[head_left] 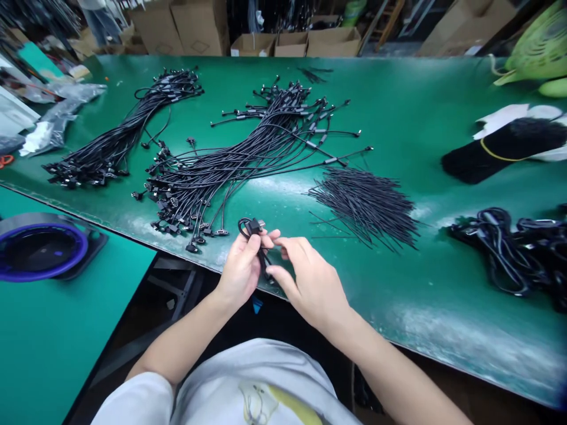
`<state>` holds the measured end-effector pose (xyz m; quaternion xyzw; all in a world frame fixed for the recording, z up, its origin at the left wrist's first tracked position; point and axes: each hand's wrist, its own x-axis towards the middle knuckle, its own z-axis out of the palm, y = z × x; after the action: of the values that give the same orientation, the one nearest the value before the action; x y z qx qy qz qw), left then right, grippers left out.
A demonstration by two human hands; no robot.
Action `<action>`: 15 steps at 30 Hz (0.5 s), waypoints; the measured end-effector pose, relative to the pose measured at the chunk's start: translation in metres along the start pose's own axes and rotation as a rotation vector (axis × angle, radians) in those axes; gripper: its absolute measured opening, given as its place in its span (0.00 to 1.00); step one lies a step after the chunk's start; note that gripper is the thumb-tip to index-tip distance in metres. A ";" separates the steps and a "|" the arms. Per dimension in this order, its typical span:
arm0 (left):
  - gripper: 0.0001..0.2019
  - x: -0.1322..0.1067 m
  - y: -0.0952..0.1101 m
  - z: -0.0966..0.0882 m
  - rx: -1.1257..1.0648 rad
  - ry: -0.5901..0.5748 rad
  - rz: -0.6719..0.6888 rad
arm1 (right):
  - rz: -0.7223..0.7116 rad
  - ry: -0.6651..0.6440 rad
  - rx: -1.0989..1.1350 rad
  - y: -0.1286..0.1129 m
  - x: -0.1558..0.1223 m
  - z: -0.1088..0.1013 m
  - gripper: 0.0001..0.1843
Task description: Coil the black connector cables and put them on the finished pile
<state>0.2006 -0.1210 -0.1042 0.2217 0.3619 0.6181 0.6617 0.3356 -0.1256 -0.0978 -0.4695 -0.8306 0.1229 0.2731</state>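
Note:
Near the front edge of the green table, my left hand [243, 265] grips a black cable [254, 226] folded into a small coil. Its connector, with a metal tip, sticks up above the thumb. My right hand [310, 280] is curled around the lower part of the same cable from the right, fingertips close to those of my left hand; its inner fingers are partly hidden. Just beyond lies a large bundle of loose black cables [230, 156] with connectors at both ends. A pile of thin black ties [367, 203] rests to the right of it.
Another cable bundle [133, 130] lies at the left. On the right are coiled cables [505, 248] and a banded black bundle [496, 150]. A purple-rimmed round device [84, 245] sits on a lower surface at left. Cardboard boxes [199, 26] stand behind the table [425, 88].

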 end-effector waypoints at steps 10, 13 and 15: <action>0.08 0.007 -0.006 0.002 -0.027 -0.061 -0.001 | -0.073 0.074 -0.427 -0.004 -0.003 0.029 0.10; 0.09 0.007 -0.005 0.003 0.007 -0.112 -0.007 | -0.073 0.108 -0.421 -0.002 -0.001 0.027 0.12; 0.11 0.009 -0.003 0.003 0.037 -0.150 -0.017 | -0.070 0.122 -0.414 0.003 -0.001 0.027 0.14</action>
<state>0.2046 -0.1125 -0.1062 0.2765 0.3247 0.5871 0.6880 0.3226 -0.1233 -0.1210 -0.4928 -0.8360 -0.0886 0.2245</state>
